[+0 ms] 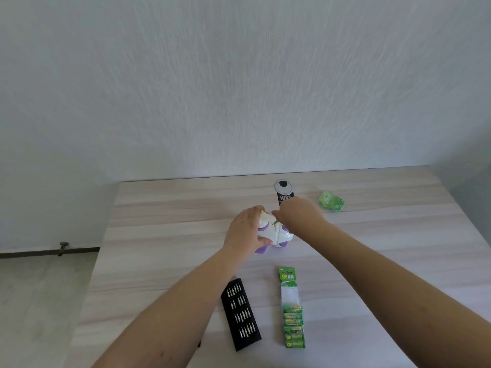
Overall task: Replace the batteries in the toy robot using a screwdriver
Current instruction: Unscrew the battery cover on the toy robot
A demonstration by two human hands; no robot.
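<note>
A white and purple toy robot lies on the wooden table. My left hand grips its left side, thumb across the front. My right hand is curled over the toy from the right and holds a thin screwdriver, whose metal tip meets the toy's white body. A green strip pack of batteries lies near me, its upper pockets torn open. To its left sits a black tray of screwdriver bits.
A black and white card lies at the table's far edge, partly behind my right hand. A crumpled green wrapper sits to its right. The wall stands just behind the table; the floor shows at left.
</note>
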